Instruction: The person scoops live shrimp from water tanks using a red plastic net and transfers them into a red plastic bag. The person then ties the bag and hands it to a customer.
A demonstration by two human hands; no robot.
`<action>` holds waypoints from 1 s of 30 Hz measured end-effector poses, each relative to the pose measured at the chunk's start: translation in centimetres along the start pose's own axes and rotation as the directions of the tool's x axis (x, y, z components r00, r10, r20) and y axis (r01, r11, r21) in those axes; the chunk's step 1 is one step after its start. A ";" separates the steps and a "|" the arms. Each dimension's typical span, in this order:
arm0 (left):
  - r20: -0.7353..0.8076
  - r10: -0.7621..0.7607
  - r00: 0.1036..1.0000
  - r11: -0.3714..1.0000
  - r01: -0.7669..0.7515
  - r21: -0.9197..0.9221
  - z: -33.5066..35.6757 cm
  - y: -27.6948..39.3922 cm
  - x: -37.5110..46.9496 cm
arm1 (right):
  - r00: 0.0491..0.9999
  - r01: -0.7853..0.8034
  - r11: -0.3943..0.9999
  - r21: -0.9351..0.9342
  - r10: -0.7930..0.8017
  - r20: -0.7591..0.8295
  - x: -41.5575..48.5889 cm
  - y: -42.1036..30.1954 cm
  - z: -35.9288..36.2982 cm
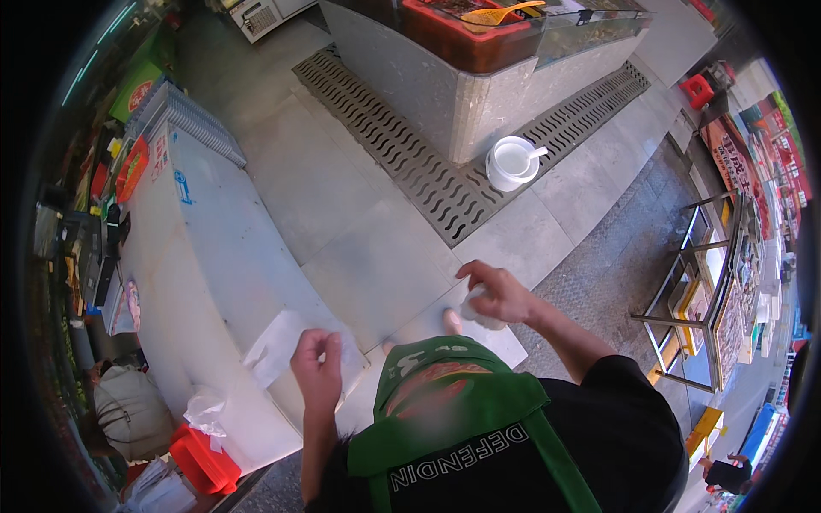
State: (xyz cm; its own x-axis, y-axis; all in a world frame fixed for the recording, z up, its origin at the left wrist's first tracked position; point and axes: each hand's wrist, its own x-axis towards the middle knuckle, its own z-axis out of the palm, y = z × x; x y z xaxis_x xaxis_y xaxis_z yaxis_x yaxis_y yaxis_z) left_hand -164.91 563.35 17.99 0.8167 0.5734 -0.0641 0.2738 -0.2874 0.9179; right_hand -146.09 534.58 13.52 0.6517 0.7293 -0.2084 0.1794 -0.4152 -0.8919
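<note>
My left hand [319, 365], fingers curled, is raised in front of the white counter's side. Behind it a thin whitish sheet [272, 346] shows against the counter; whether the fingers hold it I cannot tell. My right hand [497, 294] is raised over the pavement with its index finger bent out. A whitish, blurred object [478, 314] shows under the palm, and its hold on it is unclear. Between the hands is the green apron [442, 385] on my body, with a foot beyond its hem.
A white bucket [511, 170] with a handled scoop stands on the drain grate [410, 160] beside a tiled tank base. The long white counter [218, 256] runs along the left, with a red plastic container [204, 458] at its near end. A metal-framed display rack [696, 308] stands right.
</note>
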 end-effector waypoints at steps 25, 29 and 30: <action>0.830 0.146 0.539 0.955 -0.296 0.024 -2.7 -5.5 55.7 | 0.979 0.132 0.958 -0.256 -0.086 0.184 51.7 -18.9 -4.6; 0.413 0.337 0.846 0.914 -0.188 -0.360 -2.6 -6.5 61.7 | 0.989 0.065 0.993 -0.103 -0.050 0.139 62.7 -20.0 -4.4; 0.444 0.304 0.843 0.901 -0.103 -0.421 -2.5 -6.9 64.7 | 0.990 0.060 0.991 -0.116 -0.044 0.137 65.3 -20.0 -4.5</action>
State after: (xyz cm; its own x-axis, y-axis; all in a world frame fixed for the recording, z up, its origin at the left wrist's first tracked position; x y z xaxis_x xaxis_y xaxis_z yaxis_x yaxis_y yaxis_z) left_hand -115.25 604.31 8.44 0.9972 0.0555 0.0510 -0.0514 0.0052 0.9987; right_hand -103.80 588.08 19.57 0.5363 0.8143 -0.2220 0.3021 -0.4308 -0.8504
